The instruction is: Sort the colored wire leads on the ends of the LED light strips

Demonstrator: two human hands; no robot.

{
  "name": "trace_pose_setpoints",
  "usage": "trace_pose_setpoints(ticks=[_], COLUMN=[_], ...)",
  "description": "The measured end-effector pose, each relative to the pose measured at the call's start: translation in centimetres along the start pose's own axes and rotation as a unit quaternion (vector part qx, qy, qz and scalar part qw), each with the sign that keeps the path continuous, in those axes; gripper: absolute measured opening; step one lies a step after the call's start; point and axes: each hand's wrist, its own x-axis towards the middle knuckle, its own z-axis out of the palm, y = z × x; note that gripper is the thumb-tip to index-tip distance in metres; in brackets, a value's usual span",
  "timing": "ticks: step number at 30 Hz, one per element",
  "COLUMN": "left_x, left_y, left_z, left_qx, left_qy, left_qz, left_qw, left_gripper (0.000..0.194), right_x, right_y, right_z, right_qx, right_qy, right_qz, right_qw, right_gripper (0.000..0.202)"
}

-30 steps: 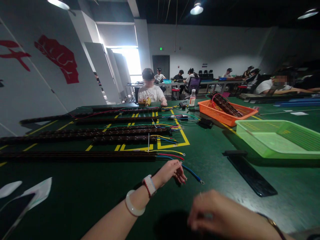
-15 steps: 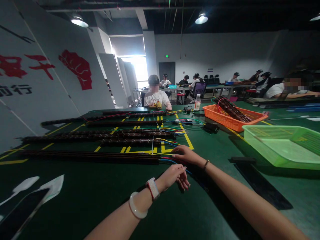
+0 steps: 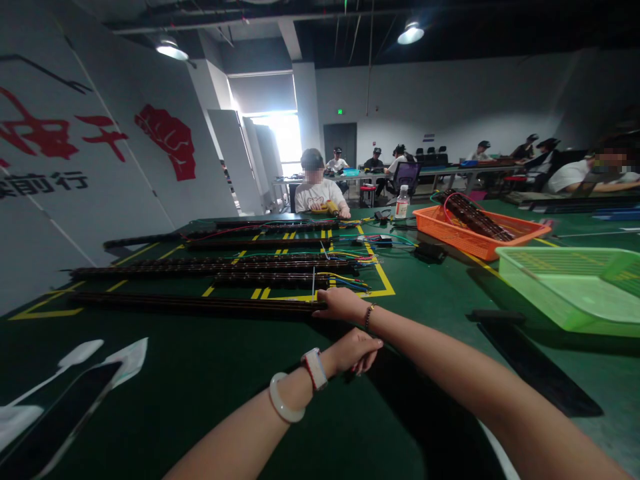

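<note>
My right hand (image 3: 341,304) is closed round the near end of a long, dark bundle of strips (image 3: 200,304) that lies on the green table. Its fingers cover the end where the coloured wires come out. Just below it, my left hand (image 3: 356,351) hangs over the table with its fingers curled in, and nothing shows in it. A white strap (image 3: 313,380) and a pale bangle circle that wrist. Farther back lie more dark bundles (image 3: 240,267), with coloured wires (image 3: 345,279) at their right ends. A thin white zip tie (image 3: 314,285) stands up beside my right fingers.
At right stand a green basket (image 3: 570,320) and an orange basket (image 3: 435,230) holding a dark bundle. A long black flat piece (image 3: 540,367) lies nearer. A phone (image 3: 65,417) is at lower left. Across the table sits a person (image 3: 320,197) with a yellow tool (image 3: 331,209); a bottle (image 3: 401,203) stands nearby.
My right hand has moved left from the wires onto the bundle's end and closed there. My left hand stays low, its fingers more curled. The view has shifted slightly.
</note>
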Motion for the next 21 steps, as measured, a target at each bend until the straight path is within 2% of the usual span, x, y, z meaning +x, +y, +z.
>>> trace_pose_setpoints(ticks=[3,7,11,14,18,21], left_x=[0.0,-0.1,-0.2,-0.2,-0.1,-0.4], left_y=[-0.2,-0.2,-0.2,-0.2,0.0,0.4], left_z=[0.2,0.3,0.2,0.3,0.7,0.4], left_qx=[0.005,0.005,-0.002,-0.015,-0.052,-0.067], left_qy=[-0.002,-0.002,-0.007,-0.005,0.035,0.104], left_qz=[-0.002,0.006,0.022,0.012,0.023,0.05], left_qw=[1.0,1.0,1.0,1.0,0.998,0.991], left_gripper=[0.051,0.05,0.049,0.049,0.047,0.05], right_x=[0.2,0.7,1.4,1.6,1.5,1.4], right_y=[-0.2,0.2,0.7,1.4,3.8,7.1], right_z=[0.3,1.0,1.5,1.0,-0.8,-2.0], right_qx=[-0.008,-0.026,-0.043,-0.053,-0.084,-0.095], right_qy=[0.002,0.03,0.068,0.091,0.147,0.133], right_qz=[0.0,0.035,0.066,0.056,0.038,0.121], right_qw=[1.0,0.999,0.995,0.993,0.985,0.979], right_gripper=[0.038,0.034,0.033,0.038,0.05,0.046])
